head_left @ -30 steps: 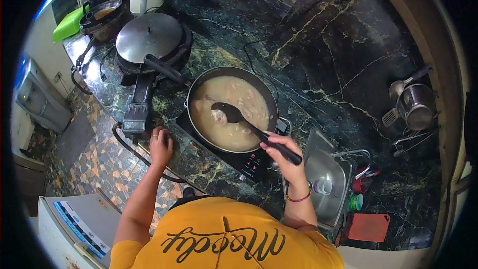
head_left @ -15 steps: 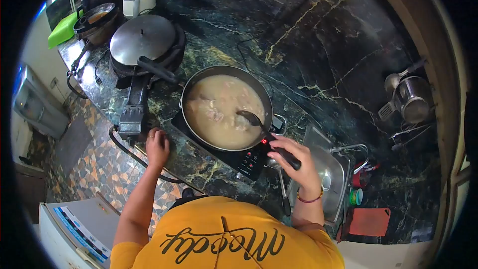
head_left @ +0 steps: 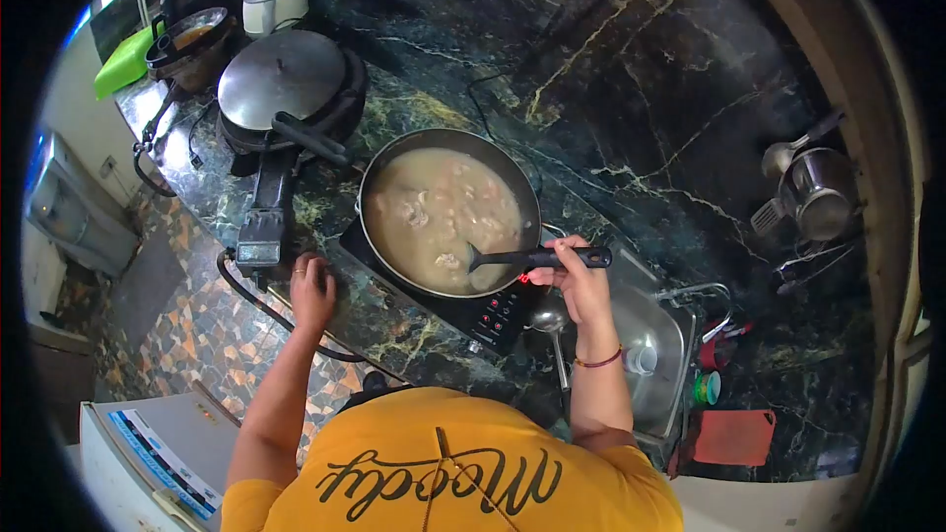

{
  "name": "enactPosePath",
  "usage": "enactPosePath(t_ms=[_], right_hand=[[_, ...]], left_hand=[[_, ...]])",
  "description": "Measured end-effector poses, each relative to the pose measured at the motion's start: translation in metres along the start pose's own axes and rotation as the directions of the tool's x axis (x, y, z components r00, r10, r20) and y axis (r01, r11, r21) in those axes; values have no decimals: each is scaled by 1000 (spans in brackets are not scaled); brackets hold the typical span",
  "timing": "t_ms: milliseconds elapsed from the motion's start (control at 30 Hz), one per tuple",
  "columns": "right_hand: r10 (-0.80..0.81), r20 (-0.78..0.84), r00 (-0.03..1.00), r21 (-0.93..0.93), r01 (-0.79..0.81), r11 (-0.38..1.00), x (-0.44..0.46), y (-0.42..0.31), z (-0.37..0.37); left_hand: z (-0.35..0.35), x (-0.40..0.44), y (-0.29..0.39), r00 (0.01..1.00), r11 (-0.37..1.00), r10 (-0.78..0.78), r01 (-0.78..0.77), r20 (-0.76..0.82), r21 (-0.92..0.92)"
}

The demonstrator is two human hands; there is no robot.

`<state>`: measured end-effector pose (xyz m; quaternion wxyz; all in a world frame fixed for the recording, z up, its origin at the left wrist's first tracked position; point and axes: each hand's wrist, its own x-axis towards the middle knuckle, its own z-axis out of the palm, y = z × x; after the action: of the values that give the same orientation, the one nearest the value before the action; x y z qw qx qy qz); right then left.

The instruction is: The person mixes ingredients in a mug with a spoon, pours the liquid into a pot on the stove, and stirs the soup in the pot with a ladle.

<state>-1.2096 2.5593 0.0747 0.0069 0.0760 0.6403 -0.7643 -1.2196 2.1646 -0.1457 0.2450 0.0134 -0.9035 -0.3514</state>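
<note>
My right hand [head_left: 578, 286] grips the handle of a black cooking spoon [head_left: 517, 258], which reaches over the pan's right rim. The spoon's head is partly sunk in a pale, creamy stew [head_left: 434, 207] with lumps of what may be meat. The stew fills a wide dark pan [head_left: 379, 151] on a black induction cooker [head_left: 500, 325] with red lights. Left of the cooker, my left hand [head_left: 312, 288] rests on the counter edge with its fingers loosely extended and nothing in it, close to the handle of a black appliance [head_left: 261, 236].
Beside my right wrist lies a metal ladle [head_left: 550, 320], near the steel sink [head_left: 662, 355]. A domed metal lid [head_left: 281, 81] tops the black appliance. At the back left stands a white pot [head_left: 275, 6]. A red board [head_left: 734, 436] lies right of the sink.
My right hand has moved up and turned, swinging the spoon's handle nearly level. The spoon's head has gone lower in the stew, and the lumps have shifted. My left hand stays put.
</note>
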Motion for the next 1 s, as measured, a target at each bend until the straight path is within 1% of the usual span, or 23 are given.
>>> enactPosePath(t_ms=[33, 67, 133, 167, 267, 333, 400, 500, 567, 600, 633, 667, 700, 733, 800, 833, 867, 933, 967, 1000], right_hand=[[21, 1, 1000, 49, -21, 999, 1, -1, -2], [23, 7, 1000, 48, -24, 999, 3, 0, -6], [30, -48, 998, 128, -24, 992, 3, -1, -11], [0, -105, 994, 126, 14, 992, 2, 0, -13], [2, -120, 993, 170, 19, 985, 5, 5, -25], [-9, -128, 992, 177, 32, 984, 6, 8, -27], [-19, -135, 991, 186, 45, 981, 6, 7, -25], [-23, -137, 990, 157, 45, 987, 1, 5, -15], [-99, -24, 995, 57, 100, 993, -7, 6, -11], [-99, -22, 995, 58, 100, 993, -15, 1, -6], [-130, 80, 988, -154, 141, 978, -26, -9, 1], [-138, 183, 973, -355, 196, 914, -35, -19, 7], [-252, 295, 922, -508, 374, 776, -41, -29, 8], [-252, 292, 922, -509, 373, 775, -47, -41, 9], [-369, 358, 858, -570, 514, 641, -60, -62, 11], [-443, 338, 831, -588, 554, 590, -63, -68, 10], [-501, 315, 806, -617, 576, 536, -63, -72, 9], [-558, 333, 760, -693, 599, 402, -57, -79, 12], [-561, 329, 760, -697, 596, 399, -52, -79, 13], [-545, 339, 767, -730, 580, 362, -44, -75, 15]], left_hand=[[0, 0, -1, 1000, 1000, -3, 3, -2, 3], [0, 0, -2, 1000, 1000, 1, -1, -7, 9], [-1, 0, 0, 1000, 1000, 2, -2, -10, 15], [-2, 0, 1, 1000, 1000, -11, 11, 6, 12], [-3, 2, 4, 1000, 1000, -19, 19, 22, 15], [-2, 2, 3, 1000, 1000, -17, 16, 20, 25], [-1, 2, 2, 999, 999, 33, -33, -22, 15], [0, 2, 0, 1000, 1000, 27, -27, -7, 3], [1, 1, -2, 1000, 1000, 21, -21, 4, 13], [0, 1, -3, 1000, 1000, 13, -13, 16, 21], [-1, 2, -1, 1000, 1000, 13, -13, 14, 21], [-1, 2, 1, 1000, 1000, -3, 2, 20, 13], [-2, 2, 2, 999, 1000, -18, 18, 26, 6], [-2, 2, 4, 999, 1000, -16, 16, 28, 4], [-3, 3, 5, 1000, 1000, 15, -15, 2, -4], [-4, 3, 6, 1000, 1000, 19, -19, 4, -7], [-4, 3, 7, 1000, 1000, 17, -17, -6, -3], [-3, 2, 6, 1000, 1000, 21, -22, -14, -6], [-3, 2, 4, 1000, 1000, 28, -28, -9, 2], [-3, 2, 4, 999, 999, 35, -35, -6, 11]])
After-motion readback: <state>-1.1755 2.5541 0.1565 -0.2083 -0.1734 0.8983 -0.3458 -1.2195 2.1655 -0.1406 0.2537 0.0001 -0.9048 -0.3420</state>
